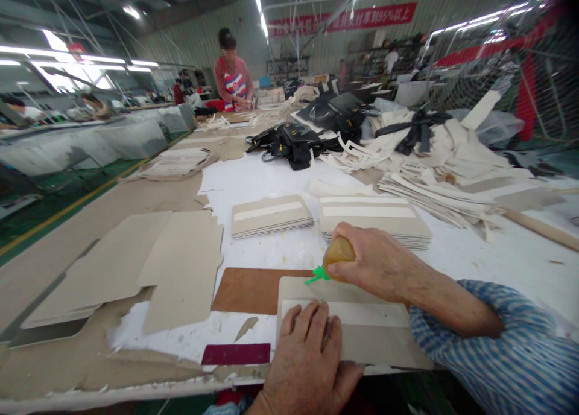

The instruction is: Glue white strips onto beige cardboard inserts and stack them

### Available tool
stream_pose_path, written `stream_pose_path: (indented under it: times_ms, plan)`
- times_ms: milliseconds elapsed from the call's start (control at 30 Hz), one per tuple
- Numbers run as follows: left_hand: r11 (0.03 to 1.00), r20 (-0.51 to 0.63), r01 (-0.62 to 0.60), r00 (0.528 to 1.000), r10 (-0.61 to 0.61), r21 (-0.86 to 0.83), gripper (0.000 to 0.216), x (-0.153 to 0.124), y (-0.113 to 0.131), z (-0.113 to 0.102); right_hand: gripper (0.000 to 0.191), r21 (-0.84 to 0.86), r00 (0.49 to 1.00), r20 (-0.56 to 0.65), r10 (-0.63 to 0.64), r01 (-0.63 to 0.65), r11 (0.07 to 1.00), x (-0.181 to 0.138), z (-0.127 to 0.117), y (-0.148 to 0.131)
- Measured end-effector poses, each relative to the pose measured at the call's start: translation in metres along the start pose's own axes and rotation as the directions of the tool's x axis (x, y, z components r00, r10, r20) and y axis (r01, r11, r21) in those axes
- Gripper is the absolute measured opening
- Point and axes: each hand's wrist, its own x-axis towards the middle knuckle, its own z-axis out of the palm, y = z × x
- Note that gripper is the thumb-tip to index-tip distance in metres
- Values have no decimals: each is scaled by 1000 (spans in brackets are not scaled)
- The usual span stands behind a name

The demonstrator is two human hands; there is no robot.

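My right hand (375, 261) is wrapped round a squeeze bottle (339, 258) of amber liquid, tilted so that its green nozzle (319, 274) points down left. The nozzle tip is at the upper left part of a beige panel (375, 347). Across this panel runs a paler strip (368, 314). My left hand (307, 354) lies on the panel's left part with fingers stretched out, pressing near the strip's end. A brown board (248, 289) sits partly under the panel. Just left of my left hand is a dark purple piece (236, 354).
Two stacks of beige panels with pale strips, a left stack (271, 215) and a right stack (375, 216), stand behind. Larger beige sheets (183, 264) lie left. Black bags (298, 140) and pale offcuts (434, 155) are heaped behind. A person (234, 80) stands at the table's far end.
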Motion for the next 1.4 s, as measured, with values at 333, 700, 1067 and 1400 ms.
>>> stream_pose_path:
  times_ms: [333, 700, 1067, 1400]
  plan:
    - [1000, -7, 2, 1000, -2, -24, 51, -3, -1, 3, 24, 20, 996, 41, 76, -76, 997, -8, -11, 9]
    - [1000, -23, 8, 1000, -9, -29, 52, -2, -2, 3, 24, 26, 994, 1, 107, -107, 994, -19, -9, 43]
    - [998, 22, -54, 998, 54, 16, 50, -1, -6, -3, 22, 71, 980, -36, 198, -195, 978, -36, -15, 67]
    - [996, 16, -84, 996, 84, 20, 48, -2, -11, -3, 24, 167, 948, -17, 317, -310, 936, -58, -17, 103]
